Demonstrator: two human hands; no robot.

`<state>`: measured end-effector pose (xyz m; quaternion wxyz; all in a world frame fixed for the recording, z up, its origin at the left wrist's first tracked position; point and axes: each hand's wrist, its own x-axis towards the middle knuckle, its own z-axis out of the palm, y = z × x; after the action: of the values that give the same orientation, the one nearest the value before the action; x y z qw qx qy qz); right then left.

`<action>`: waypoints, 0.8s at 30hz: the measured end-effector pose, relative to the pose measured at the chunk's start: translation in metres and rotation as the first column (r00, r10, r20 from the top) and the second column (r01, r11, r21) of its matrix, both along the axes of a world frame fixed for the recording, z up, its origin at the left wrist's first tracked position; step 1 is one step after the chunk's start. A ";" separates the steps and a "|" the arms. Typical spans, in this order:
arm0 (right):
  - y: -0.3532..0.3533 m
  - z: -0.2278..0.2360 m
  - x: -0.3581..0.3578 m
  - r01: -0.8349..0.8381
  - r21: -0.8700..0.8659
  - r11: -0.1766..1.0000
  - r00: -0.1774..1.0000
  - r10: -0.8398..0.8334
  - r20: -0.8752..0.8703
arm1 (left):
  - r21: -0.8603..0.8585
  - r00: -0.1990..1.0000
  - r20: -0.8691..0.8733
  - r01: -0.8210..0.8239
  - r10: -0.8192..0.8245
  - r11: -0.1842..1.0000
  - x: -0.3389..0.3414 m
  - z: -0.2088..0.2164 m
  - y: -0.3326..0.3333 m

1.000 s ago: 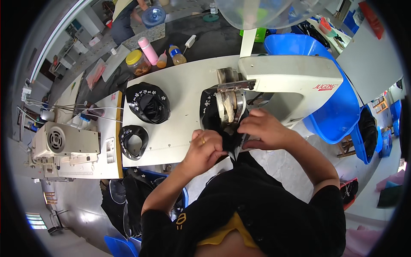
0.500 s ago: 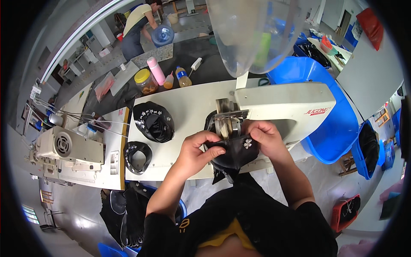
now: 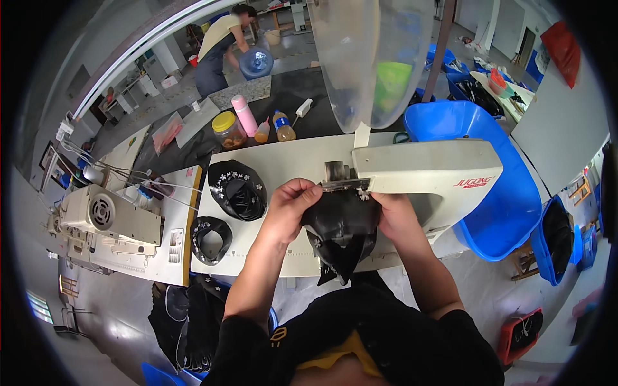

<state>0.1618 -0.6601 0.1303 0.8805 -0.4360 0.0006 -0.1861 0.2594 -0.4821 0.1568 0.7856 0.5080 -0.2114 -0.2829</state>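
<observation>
A black leather-like piece (image 3: pixel 341 211) hangs under the metal working head (image 3: pixel 341 177) of a cream industrial machine (image 3: pixel 425 158). Its upper edge meets the head, and a small white flower ornament shows near the right end of that edge. My left hand (image 3: pixel 291 204) is closed on the left edge of the piece, thumb and fingers pinching it. On the other side, my right hand (image 3: pixel 395 215) grips the right edge, its fingertips partly hidden by the material. The lower part of the piece folds and droops over the table's front.
Two black pieces with white flowers (image 3: pixel 238 190) (image 3: pixel 211 240) lie on the white table (image 3: pixel 290 157). Left stands a sewing machine (image 3: pixel 109 215); right, a large blue tub (image 3: pixel 515 193). Behind are a yellow-lidded jar (image 3: pixel 228 130), a pink flask (image 3: pixel 244 116) and a person bending over a bottle (image 3: pixel 256 63).
Both hands have lifted the black piece farther up to the machine's head and spread its edges. The white flower has moved up to the head. My left thumb no longer lies across the piece.
</observation>
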 end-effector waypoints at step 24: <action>-0.065 -0.074 0.071 0.110 -0.059 0.992 0.988 -0.115 -0.099 | 0.223 0.396 0.917 -0.617 0.053 0.754 0.114 0.073 0.095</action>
<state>0.2325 -0.7255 0.0562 0.8553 -0.4678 0.0652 -0.2129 0.3732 -0.3871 0.2300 0.4304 0.8073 -0.3777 0.1427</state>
